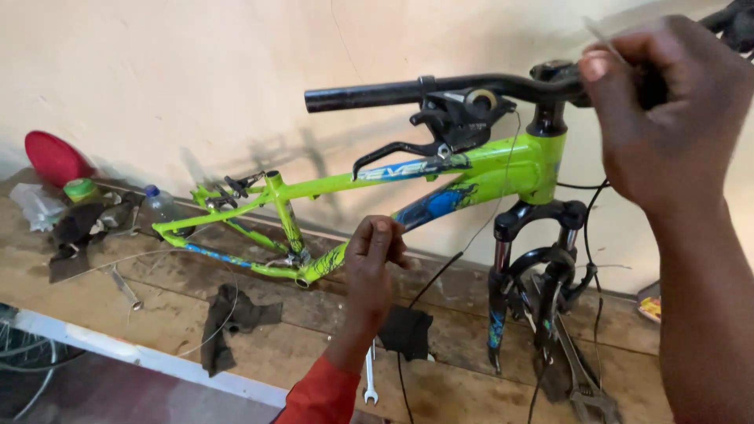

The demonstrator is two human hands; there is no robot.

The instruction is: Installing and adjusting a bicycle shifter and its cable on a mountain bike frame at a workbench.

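Note:
A lime-green bicycle frame (314,188) with a black suspension fork (503,267) stands on a wooden workbench (471,377). Its black handlebar (393,93) carries a black brake lever and shifter unit (452,126). My right hand (667,110) is raised at the handlebar stem and pinches the end of a thin metal cable (601,35). My left hand (377,251), in a red sleeve, hangs lower in front of the frame with its fingertips pinched together, seemingly on the thin wire (503,188) that drops from the shifter. A black cable housing (432,283) trails below it.
On the bench lie dark rags (232,322), a spanner (371,385), another wrench (126,289), pliers (585,392), a plastic bottle (159,206), a green-lidded tub (78,188) and a red disc (53,157) against the cream wall. A wheel rim (23,361) shows at the lower left.

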